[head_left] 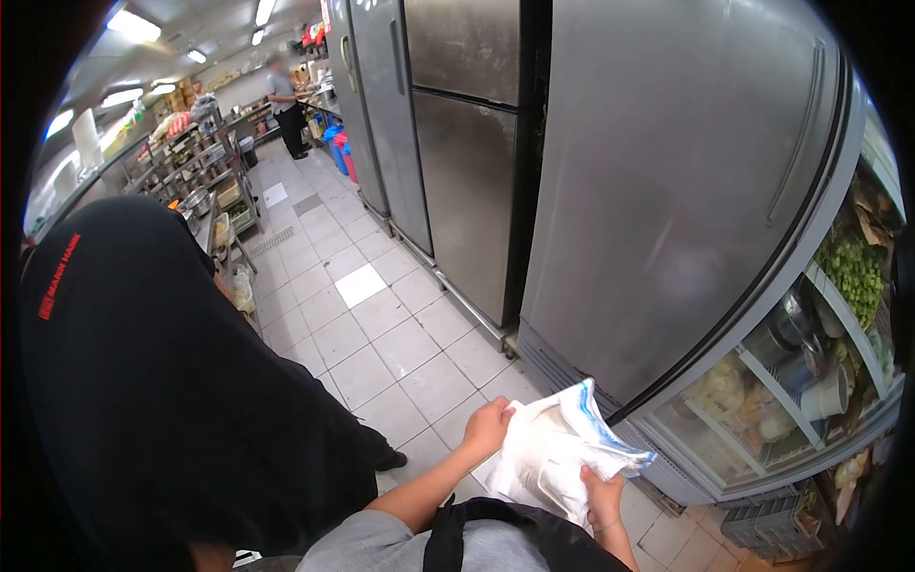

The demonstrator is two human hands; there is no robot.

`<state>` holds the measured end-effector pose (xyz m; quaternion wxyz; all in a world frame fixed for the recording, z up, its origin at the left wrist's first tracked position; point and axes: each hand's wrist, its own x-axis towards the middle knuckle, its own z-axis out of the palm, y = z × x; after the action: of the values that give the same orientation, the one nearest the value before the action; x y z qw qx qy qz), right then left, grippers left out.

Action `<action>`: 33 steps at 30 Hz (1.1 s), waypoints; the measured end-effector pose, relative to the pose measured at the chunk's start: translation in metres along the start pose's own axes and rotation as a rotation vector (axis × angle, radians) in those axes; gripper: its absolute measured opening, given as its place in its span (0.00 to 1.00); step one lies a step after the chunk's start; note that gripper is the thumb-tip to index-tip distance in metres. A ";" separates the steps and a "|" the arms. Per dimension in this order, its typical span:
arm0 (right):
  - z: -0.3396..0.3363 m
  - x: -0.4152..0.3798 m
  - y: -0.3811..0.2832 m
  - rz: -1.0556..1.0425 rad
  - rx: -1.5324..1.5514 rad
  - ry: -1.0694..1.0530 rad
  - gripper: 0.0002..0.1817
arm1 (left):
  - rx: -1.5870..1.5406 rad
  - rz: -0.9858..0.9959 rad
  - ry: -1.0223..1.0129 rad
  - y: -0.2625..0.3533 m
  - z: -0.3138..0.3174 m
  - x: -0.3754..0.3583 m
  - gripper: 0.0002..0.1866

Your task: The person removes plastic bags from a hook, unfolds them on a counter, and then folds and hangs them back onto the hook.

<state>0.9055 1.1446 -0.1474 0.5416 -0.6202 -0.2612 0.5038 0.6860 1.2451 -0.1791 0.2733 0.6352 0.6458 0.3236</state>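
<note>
A white plastic bag (548, 443) with a blue stripe along its top edge hangs in front of my body, held by both hands. My left hand (488, 426) pinches its left edge between thumb and fingers. On the lower right side, my right hand (602, 498) is closed on the plastic, thumb on top. The bag looks crumpled and slightly see-through. What lies inside it, if anything, I cannot make out.
A person in black (181, 381) bends close on my left. Steel refrigerators (667, 172) line the right, ending at a glass-fronted cooler (772, 381) of food. A tiled aisle (372, 329) runs past shelves (195, 195) towards a distant person (283, 95). A grey crate (772, 529) sits low right.
</note>
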 end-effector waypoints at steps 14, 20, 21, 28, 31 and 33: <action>-0.063 0.014 0.000 -0.063 0.091 -0.081 0.21 | -0.699 -0.097 -0.355 0.006 -0.063 0.069 0.07; -0.085 0.012 0.024 -0.045 0.412 -0.085 0.25 | -0.750 0.240 -0.507 0.115 -0.091 0.048 0.08; -0.089 0.009 0.029 -0.037 0.489 -0.113 0.26 | -0.739 0.304 -0.548 0.132 -0.093 0.043 0.08; -0.106 0.045 0.094 0.247 0.968 -0.385 0.25 | -0.514 0.572 -0.877 0.236 -0.122 0.014 0.10; -0.092 0.045 0.084 0.314 0.969 -0.347 0.23 | -0.635 0.515 -0.952 0.245 -0.116 0.010 0.10; -0.088 0.051 0.094 0.193 0.825 -0.320 0.22 | -0.713 0.481 -0.922 0.244 -0.114 0.013 0.10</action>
<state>0.9822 1.1267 -0.2607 0.6467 -0.2883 -0.0600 0.7036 0.7558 1.2460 0.0815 0.6381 0.7067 0.1533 0.2644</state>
